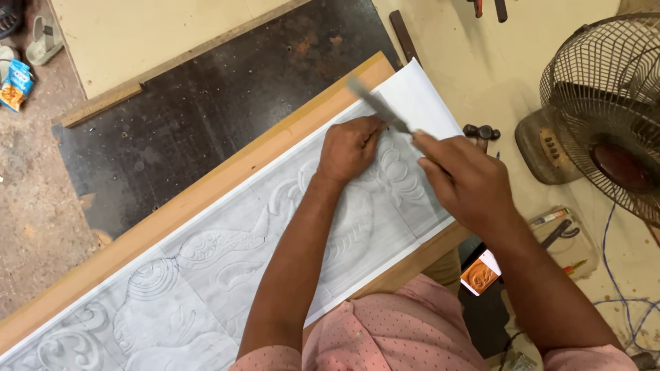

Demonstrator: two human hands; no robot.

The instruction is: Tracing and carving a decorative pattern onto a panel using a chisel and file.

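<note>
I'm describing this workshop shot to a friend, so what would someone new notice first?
First, the long wooden board running diagonally across the middle, covered by a white paper pattern of scrolling ornament. Near its upper end the left hand presses on the paper while the right hand holds a blurred thin tool. At the right edge stands a caged fan.

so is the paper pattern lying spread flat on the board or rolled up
Spread flat: the paper pattern lies unrolled along the wooden board, left hand pressing it, right hand holding a blurred tool.
</note>
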